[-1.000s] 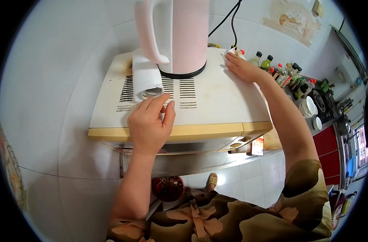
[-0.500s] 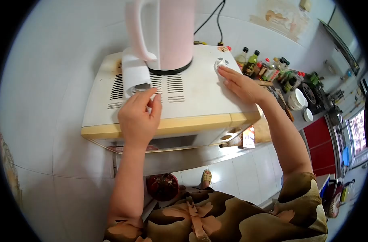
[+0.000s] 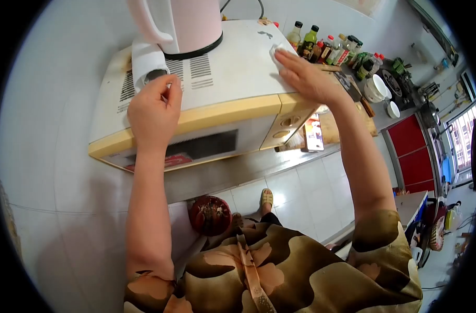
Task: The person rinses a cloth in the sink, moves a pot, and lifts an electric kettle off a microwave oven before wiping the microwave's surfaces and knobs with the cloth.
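Observation:
Fingers stretched over a crumpled white tissue [image 3: 275, 52], my right hand [image 3: 306, 77] presses it onto the right side of the white microwave oven top [image 3: 243, 62]. Dark smudges [image 3: 265, 35] lie just behind the tissue. My left hand [image 3: 153, 112] is closed at the microwave's front left, its curled fingers against the near end of a white roll [image 3: 147, 56]. What those fingers grip, if anything, is hidden. Behind the roll stands a pink and white electric kettle [image 3: 193, 28] on its black base.
Several sauce bottles [image 3: 326, 49] line the wall to the right. Beyond them are white bowls [image 3: 375, 88] and a stove. A lit phone [image 3: 314, 136] leans beside the microwave near a wooden board [image 3: 334, 125]. A dark red bin [image 3: 210, 215] stands on the floor.
The view has tilted down. My right hand has slid the tissue toward the front right of the microwave top, uncovering the smudges. My left hand stays by the roll, its fingers more tightly curled.

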`<action>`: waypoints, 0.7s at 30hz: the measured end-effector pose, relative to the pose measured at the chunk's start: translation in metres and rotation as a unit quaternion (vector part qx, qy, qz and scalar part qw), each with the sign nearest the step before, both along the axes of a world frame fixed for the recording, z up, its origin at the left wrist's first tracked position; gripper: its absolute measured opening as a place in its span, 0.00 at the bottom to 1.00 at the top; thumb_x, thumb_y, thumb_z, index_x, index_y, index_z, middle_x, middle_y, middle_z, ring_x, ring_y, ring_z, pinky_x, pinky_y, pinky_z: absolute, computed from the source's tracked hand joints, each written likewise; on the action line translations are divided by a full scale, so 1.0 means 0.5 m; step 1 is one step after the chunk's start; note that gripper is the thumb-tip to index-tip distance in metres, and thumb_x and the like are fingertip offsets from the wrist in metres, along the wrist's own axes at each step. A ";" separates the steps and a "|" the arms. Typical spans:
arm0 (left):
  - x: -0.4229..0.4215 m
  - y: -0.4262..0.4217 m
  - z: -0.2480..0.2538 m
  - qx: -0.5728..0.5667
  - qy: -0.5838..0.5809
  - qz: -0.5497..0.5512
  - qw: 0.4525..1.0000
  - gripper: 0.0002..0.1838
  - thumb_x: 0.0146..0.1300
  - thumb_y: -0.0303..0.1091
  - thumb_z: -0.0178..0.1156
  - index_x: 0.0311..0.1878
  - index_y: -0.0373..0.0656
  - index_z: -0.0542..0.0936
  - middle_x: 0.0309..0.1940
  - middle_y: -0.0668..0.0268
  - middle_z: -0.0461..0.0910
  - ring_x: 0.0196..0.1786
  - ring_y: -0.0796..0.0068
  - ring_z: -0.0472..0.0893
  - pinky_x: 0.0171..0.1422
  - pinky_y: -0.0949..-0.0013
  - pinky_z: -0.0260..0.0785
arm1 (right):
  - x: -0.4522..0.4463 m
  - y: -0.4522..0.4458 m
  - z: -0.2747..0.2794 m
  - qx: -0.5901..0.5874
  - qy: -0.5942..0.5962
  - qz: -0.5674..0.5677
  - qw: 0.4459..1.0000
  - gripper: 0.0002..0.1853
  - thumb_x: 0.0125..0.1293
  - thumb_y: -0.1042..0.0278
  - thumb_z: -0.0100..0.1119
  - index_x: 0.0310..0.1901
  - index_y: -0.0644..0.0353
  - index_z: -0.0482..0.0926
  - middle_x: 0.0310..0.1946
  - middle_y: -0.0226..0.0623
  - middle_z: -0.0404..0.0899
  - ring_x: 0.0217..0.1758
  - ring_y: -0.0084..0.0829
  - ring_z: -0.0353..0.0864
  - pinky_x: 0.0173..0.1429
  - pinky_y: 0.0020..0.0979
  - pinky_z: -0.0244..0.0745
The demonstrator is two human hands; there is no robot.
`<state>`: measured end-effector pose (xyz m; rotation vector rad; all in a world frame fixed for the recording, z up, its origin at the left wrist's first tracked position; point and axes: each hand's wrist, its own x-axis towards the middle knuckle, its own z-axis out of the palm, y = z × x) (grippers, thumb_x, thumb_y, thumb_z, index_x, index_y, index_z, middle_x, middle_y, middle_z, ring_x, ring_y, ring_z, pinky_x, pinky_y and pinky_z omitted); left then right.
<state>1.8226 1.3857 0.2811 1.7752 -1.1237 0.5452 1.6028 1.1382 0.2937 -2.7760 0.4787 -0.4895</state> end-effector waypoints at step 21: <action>0.005 0.003 -0.003 0.001 -0.005 0.013 1.000 0.06 0.61 0.36 0.64 0.34 0.45 0.85 0.23 0.64 0.80 0.24 0.63 0.78 0.29 0.64 0.69 | -0.095 0.172 -0.023 0.114 -0.164 -0.040 0.979 0.25 0.62 0.83 0.51 0.63 0.66 0.73 0.55 0.45 0.81 0.58 0.41 0.81 0.62 0.37 0.76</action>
